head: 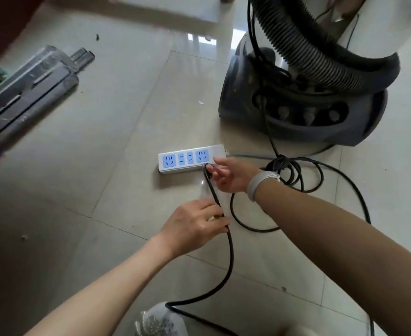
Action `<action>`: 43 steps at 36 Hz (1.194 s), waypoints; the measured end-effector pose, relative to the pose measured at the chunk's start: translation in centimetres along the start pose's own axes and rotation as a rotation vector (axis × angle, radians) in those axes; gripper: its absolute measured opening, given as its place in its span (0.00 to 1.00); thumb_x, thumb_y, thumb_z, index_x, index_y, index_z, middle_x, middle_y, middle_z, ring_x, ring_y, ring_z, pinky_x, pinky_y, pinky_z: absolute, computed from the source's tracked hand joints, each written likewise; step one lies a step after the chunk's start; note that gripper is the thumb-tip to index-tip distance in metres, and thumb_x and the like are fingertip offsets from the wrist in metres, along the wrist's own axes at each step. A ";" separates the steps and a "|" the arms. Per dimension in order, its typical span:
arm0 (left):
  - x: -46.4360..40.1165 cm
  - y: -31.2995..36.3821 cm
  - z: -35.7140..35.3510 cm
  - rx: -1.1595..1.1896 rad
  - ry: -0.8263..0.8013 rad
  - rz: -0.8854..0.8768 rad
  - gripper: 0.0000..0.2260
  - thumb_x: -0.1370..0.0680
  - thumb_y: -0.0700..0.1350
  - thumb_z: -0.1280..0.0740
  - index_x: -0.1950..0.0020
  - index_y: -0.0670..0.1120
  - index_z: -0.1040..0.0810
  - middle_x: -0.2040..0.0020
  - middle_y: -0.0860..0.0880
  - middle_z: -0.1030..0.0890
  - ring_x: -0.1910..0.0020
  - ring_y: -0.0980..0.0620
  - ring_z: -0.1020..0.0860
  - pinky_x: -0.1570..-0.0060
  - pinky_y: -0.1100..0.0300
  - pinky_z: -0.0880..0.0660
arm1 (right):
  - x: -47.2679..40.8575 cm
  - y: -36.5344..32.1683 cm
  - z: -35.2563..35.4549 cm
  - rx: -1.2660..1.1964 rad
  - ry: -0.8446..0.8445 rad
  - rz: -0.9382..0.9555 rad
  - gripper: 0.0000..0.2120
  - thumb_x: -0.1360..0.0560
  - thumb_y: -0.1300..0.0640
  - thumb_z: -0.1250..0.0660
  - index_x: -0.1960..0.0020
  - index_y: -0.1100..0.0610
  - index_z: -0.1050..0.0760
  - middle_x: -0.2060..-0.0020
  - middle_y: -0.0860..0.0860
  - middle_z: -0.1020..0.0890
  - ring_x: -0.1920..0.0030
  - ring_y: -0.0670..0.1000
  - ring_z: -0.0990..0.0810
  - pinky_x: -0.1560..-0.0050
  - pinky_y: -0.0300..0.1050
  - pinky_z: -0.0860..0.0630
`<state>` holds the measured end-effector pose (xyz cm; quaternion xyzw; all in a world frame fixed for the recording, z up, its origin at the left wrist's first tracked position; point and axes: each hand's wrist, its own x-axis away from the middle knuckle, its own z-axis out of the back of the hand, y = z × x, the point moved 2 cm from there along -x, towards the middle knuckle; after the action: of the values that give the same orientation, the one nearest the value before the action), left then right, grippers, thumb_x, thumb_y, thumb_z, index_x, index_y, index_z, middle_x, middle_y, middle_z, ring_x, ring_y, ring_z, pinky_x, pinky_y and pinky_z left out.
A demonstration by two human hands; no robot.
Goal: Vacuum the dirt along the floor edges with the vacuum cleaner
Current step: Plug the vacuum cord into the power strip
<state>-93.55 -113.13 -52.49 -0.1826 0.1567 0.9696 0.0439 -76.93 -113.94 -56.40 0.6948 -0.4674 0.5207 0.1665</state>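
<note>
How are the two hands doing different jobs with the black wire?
The right hand pinches the plug end of the black wire against the power strip; the left hand grips the wire farther back. The right hand's wrist has a pale wristband; the left hand's wrist is bare. Both hold the same wire.

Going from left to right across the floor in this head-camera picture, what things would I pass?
Wrapped metal rails → white power strip → right hand at the strip's near edge, holding the black plug → coiled black cord → vacuum cleaner, which stands farther back.
</note>
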 end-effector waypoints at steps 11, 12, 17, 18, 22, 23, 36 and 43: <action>-0.7 -1.4 -0.5 0.013 0.072 0.035 0.07 0.22 0.47 0.32 0.51 0.45 0.16 0.58 0.49 0.19 0.59 0.49 0.23 0.62 0.59 0.26 | -0.3 -1.1 -2.5 -0.092 -0.185 0.036 0.08 0.19 0.61 0.42 0.51 0.65 0.28 0.61 0.54 0.25 0.77 0.44 0.24 0.76 0.31 0.28; -0.6 -1.5 -0.5 0.009 0.084 0.033 0.07 0.22 0.47 0.31 0.51 0.45 0.16 0.58 0.49 0.19 0.59 0.50 0.24 0.62 0.59 0.26 | -0.4 -1.4 -2.5 -0.053 -0.156 0.049 0.08 0.18 0.62 0.44 0.53 0.65 0.29 0.63 0.52 0.28 0.79 0.42 0.28 0.79 0.29 0.32; 0.7 -2.2 -0.9 -0.019 0.180 0.153 0.11 0.22 0.51 0.33 0.45 0.47 0.22 0.55 0.47 0.20 0.59 0.51 0.25 0.61 0.59 0.26 | -0.2 -1.9 -0.5 0.428 0.131 0.205 0.10 0.22 0.68 0.49 0.53 0.61 0.29 0.68 0.53 0.27 0.82 0.43 0.37 0.83 0.32 0.43; 1.1 -2.7 -1.0 -0.033 0.177 0.209 0.12 0.23 0.52 0.33 0.43 0.48 0.24 0.54 0.46 0.20 0.57 0.51 0.25 0.60 0.58 0.26 | 0.2 -1.9 0.0 0.560 0.185 0.235 0.11 0.22 0.67 0.48 0.52 0.62 0.27 0.68 0.53 0.26 0.81 0.44 0.38 0.82 0.32 0.44; 2.6 -6.1 -1.7 -0.112 0.072 0.481 0.14 0.24 0.51 0.37 0.41 0.47 0.26 0.50 0.45 0.22 0.51 0.49 0.26 0.57 0.54 0.24 | 1.8 -2.8 1.9 0.796 0.307 0.326 0.13 0.21 0.68 0.44 0.43 0.66 0.23 0.68 0.52 0.24 0.75 0.46 0.34 0.83 0.32 0.40; 2.8 -7.1 -2.0 -0.131 0.023 0.541 0.15 0.25 0.51 0.38 0.41 0.47 0.25 0.48 0.45 0.22 0.49 0.48 0.26 0.56 0.53 0.24 | 2.0 -3.0 2.3 0.795 0.320 0.358 0.13 0.21 0.68 0.44 0.42 0.66 0.24 0.67 0.52 0.23 0.76 0.46 0.33 0.83 0.32 0.39; 0.2 -14.8 -4.4 -0.121 -0.431 0.997 0.27 0.22 0.54 0.35 0.25 0.52 0.38 0.33 0.47 0.33 0.31 0.46 0.37 0.28 0.40 0.50 | 1.9 -3.8 1.7 1.250 0.609 0.738 0.04 0.23 0.51 0.35 0.54 0.51 0.27 0.58 0.49 0.22 0.55 0.51 0.25 0.53 0.46 0.27; 1.4 -11.3 -5.4 -0.050 -0.309 0.968 0.25 0.25 0.53 0.30 0.30 0.49 0.29 0.40 0.45 0.28 0.41 0.43 0.30 0.42 0.53 0.36 | 0.8 -2.3 1.2 1.574 0.613 0.683 0.12 0.21 0.57 0.43 0.37 0.55 0.31 0.47 0.56 0.20 0.47 0.61 0.22 0.55 0.48 0.31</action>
<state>-91.38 -104.07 -61.04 0.0556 0.1919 0.8979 -0.3922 -74.36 -114.01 -55.54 0.2625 -0.0925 0.8723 -0.4020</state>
